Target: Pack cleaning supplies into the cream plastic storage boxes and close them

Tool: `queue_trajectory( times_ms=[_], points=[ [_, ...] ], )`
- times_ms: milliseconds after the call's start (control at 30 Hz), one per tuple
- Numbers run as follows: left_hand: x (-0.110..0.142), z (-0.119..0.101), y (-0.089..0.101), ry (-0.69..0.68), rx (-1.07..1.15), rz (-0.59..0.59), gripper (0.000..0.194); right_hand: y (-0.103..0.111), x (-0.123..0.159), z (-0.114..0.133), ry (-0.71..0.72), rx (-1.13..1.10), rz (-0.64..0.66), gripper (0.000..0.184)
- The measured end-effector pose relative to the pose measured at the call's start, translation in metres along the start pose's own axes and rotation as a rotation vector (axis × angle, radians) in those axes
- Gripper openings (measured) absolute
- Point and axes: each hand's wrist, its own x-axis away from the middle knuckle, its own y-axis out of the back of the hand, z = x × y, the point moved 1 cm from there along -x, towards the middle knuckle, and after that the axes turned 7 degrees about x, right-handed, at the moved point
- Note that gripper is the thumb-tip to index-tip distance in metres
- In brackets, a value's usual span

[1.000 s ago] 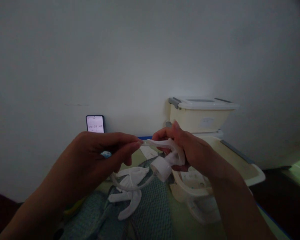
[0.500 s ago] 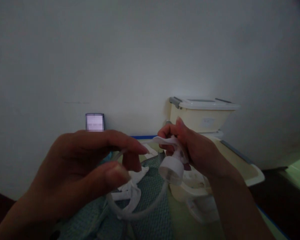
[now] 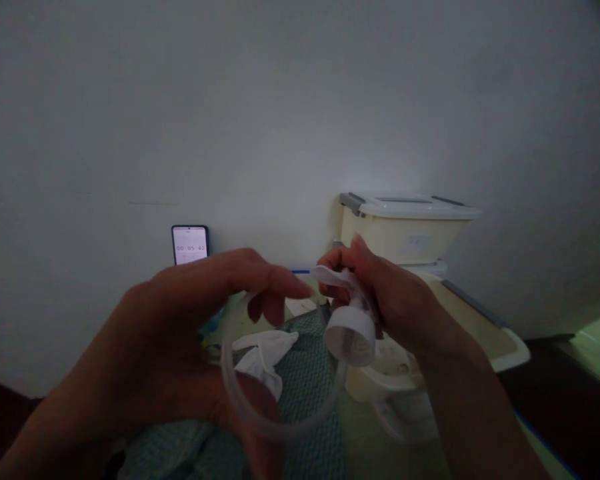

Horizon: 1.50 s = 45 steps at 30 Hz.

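My right hand (image 3: 385, 287) pinches a white plastic fitting (image 3: 351, 333), which has a curved lip and a round screw collar facing down towards me. From the collar a translucent flexible tube (image 3: 285, 430) bends in a wide loop to my left hand (image 3: 195, 333). The left thumb and index finger are spread wide apart, and the tube passes in front of the thumb and up behind the index finger. Whether the curled fingers press on the tube is hidden. Below lies a crumpled white strap-like piece (image 3: 267, 353) on a green textured cloth (image 3: 310, 393).
A phone (image 3: 190, 244) showing a timer leans against the wall at the back left. Lidded cream storage boxes (image 3: 400, 237) are stacked at the back right. Close behind my right hand is an open cream container (image 3: 380, 383) with things in it.
My left thumb has dropped away from the index finger, widening the gap. The tube's loop has become rounder and fuller. My right hand keeps the fitting almost in place, slightly turned.
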Motion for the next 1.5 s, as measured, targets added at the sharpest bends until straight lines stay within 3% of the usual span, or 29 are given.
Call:
queue_trajectory(
  times_ms=[67, 133, 267, 433, 633, 933, 1067, 1200, 1333, 1500],
  points=[
    [-0.002, 0.001, -0.006, -0.133, 0.006, 0.001, 0.041, 0.000, 0.000, -0.001, 0.001, 0.006, -0.005, 0.050],
    [-0.002, 0.001, -0.012, -0.228, -0.043, -0.071, 0.022, -0.001, 0.000, -0.001, -0.009, 0.032, -0.010, 0.050],
    [0.001, -0.002, -0.020, -0.226, -0.186, -0.246, 0.013, -0.005, 0.002, 0.003, -0.028, 0.092, -0.039, 0.047],
    [0.006, -0.005, -0.019, -0.151, -0.256, -0.321, 0.016, -0.006, 0.002, 0.004, -0.009, 0.069, -0.031, 0.041],
    [0.011, -0.004, -0.019, -0.225, -0.279, -0.247, 0.012, -0.005, -0.001, 0.000, -0.031, 0.002, -0.022, 0.045],
    [0.011, -0.008, -0.022, -0.218, -0.360, -0.248, 0.019, -0.005, -0.002, -0.002, -0.059, -0.013, 0.023, 0.048],
    [0.010, -0.003, -0.022, -0.397, -0.369, -0.219, 0.015, -0.004, -0.003, -0.004, -0.066, -0.010, 0.020, 0.048],
    [0.010, 0.002, -0.020, -0.476, -0.395, -0.109, 0.021, -0.005, -0.004, -0.004, -0.009, -0.008, 0.015, 0.047],
    [0.010, 0.006, -0.021, -0.683, -0.479, -0.088, 0.026, -0.006, -0.005, -0.005, 0.043, -0.006, 0.014, 0.047],
    [0.013, 0.010, -0.023, -0.718, -0.511, -0.076, 0.030, -0.006, -0.006, -0.006, 0.058, 0.027, -0.010, 0.046]
  ],
)
